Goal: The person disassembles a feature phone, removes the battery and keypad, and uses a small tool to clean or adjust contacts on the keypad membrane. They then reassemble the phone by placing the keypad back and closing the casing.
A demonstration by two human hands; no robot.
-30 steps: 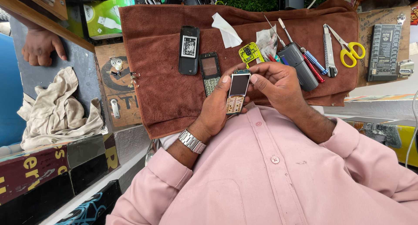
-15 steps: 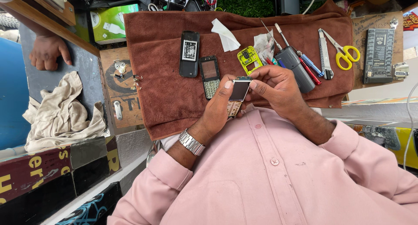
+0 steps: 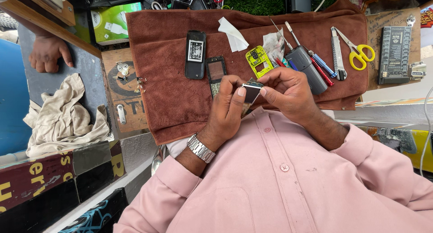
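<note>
Both hands meet over the near edge of a brown towel (image 3: 180, 102), above my pink shirt front. Between them is a small stripped phone body (image 3: 251, 91), dark with a silver top edge. My left hand (image 3: 225, 111), with a metal watch on its wrist, wraps the body's lower part from the left, thumb on its face. My right hand (image 3: 288, 91) pinches its top corner from the right. The left fingers hide most of the body.
On the towel lie a black back cover (image 3: 195, 55), a dark keypad phone (image 3: 215, 73), a yellow-green phone frame (image 3: 257, 61), a black casing (image 3: 306, 69), screwdrivers (image 3: 322, 68), a knife (image 3: 336, 52), yellow-handled scissors (image 3: 359, 52). Another person's hand (image 3: 47, 52) rests far left above a beige cloth (image 3: 63, 118).
The phone body has turned from face-up, showing its gold keypad contacts, to nearly edge-on, and my left fingers have closed further over it. The other person's hand stays at the far left.
</note>
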